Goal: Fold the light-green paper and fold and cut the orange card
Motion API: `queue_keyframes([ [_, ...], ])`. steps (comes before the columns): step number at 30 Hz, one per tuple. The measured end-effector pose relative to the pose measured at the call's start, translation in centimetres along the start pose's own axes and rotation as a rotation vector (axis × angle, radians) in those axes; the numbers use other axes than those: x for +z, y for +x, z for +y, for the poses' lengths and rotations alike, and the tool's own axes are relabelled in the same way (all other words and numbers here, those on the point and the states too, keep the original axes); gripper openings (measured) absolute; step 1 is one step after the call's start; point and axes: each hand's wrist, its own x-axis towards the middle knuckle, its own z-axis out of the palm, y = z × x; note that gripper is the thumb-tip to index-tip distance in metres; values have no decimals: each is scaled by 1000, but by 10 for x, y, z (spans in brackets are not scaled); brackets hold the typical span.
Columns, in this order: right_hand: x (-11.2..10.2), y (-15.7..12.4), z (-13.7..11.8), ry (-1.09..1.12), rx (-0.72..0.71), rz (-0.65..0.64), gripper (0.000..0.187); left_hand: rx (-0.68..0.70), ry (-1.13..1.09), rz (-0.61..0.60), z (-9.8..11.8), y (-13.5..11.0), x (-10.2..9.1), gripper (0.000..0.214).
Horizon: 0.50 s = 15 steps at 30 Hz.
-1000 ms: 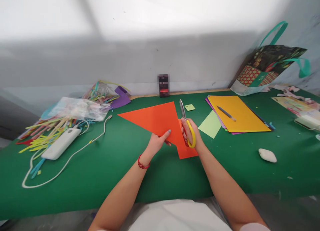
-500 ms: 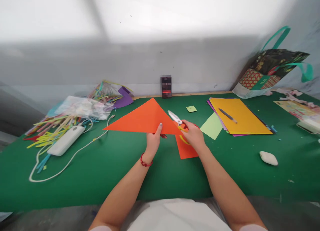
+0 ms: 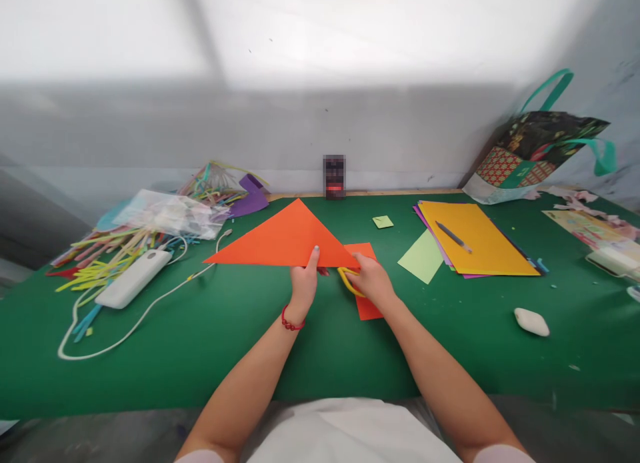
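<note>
An orange paper triangle is held above the table, its long edge toward me. My left hand pinches that lower edge, thumb on top and fingers beneath. My right hand is closed around yellow-handled scissors at the triangle's right corner. The blades are hidden behind the paper and hand, so whether they are apart cannot be seen. Under my right hand an orange paper strip lies on the green table, partly covered.
On the left are a white power bank with its cable and a heap of paper strips with a plastic bag. To the right lie green paper, yellow sheets, a pen and a white case. A bag stands behind.
My right hand has moved a little left and down with the scissors, bringing them to the triangle's right corner. Their blades, visible before, are now hidden. My left hand keeps its hold.
</note>
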Motion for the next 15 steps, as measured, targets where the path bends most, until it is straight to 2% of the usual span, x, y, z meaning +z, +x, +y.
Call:
queue_keyframes([
  [6, -30, 16, 44, -35, 291, 208, 27, -40, -10, -38, 3, -1, -1, 34],
  [9, -37, 22, 64, -71, 430, 338, 28, -59, -31, -42, 5, -2, -1, 30],
  [11, -36, 25, 75, -106, 448, 397, 28, -63, -45, -42, 5, -1, 0, 29],
  [15, -33, 29, 89, -37, 438, 425, 13, -61, -48, -49, 3, 0, -1, 31],
])
